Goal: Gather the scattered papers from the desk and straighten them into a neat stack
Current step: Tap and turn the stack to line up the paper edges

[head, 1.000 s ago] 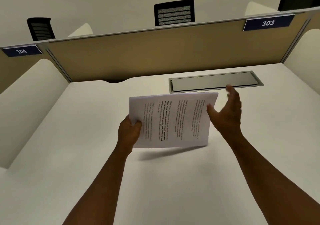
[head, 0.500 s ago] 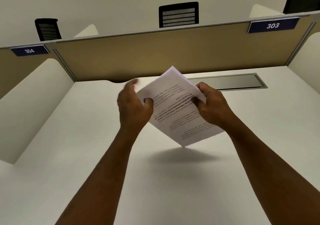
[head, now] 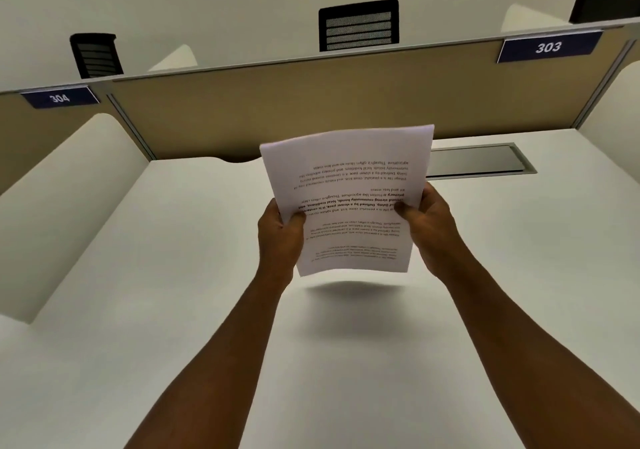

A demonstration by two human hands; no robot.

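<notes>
Above the plain white counter [head: 173, 310], both forearms reach forward. Left hand [head: 280, 234] grips the left edge of a white printed paper stack [head: 349, 199], thumb on top; right hand [head: 429, 223] grips the right edge, thumb on the printed face. Stack is held off the counter, upright and tilted away, text upside down, shadow on the counter below it. Behind the stack, a grey rectangular cable hatch [head: 485, 161] sits flush in the counter. Farther back, a tan divider panel [head: 311, 102] carries blue labels 304 [head: 60, 97] and 303 [head: 549, 46]. Black mesh chair backs [head: 358, 24] show beyond it.
</notes>
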